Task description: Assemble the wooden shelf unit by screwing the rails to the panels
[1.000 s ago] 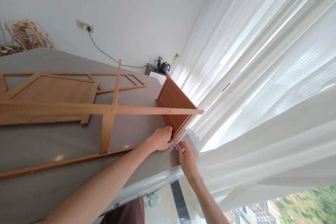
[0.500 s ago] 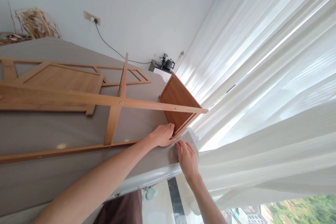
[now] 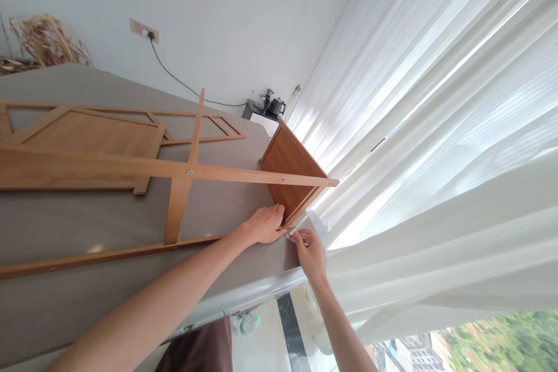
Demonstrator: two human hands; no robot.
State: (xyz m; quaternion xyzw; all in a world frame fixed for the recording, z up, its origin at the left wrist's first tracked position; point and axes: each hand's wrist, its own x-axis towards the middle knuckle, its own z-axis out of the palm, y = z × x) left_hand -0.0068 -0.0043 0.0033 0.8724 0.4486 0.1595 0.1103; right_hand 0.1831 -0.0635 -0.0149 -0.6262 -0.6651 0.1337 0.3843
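A brown wooden frame stands on a grey-covered surface, with its upper rail [image 3: 244,175] and lower rail [image 3: 108,257] running left to right. A wooden end panel [image 3: 290,157] joins the rails on the right. My left hand [image 3: 265,225] is closed around the lower corner where that panel meets the lower rail. Just right of this corner, my right hand [image 3: 311,250] pinches a thin metal hex key [image 3: 288,235], its tip against the rail's end. The screw head there is hidden. A crossbar [image 3: 178,209] links the rails, with a bolt [image 3: 189,172] above it.
Another wooden panel [image 3: 100,139] and a slatted frame [image 3: 222,126] lie behind on the grey cover [image 3: 222,203]. White curtains [image 3: 436,197] hang close on the right. A kettle [image 3: 276,106] stands on a far cabinet, its cord running to a wall socket [image 3: 144,30].
My view has shifted slightly, so things sit a little further left. The fingers of my right hand have curled in and turned around the hex key; my left hand keeps its hold.
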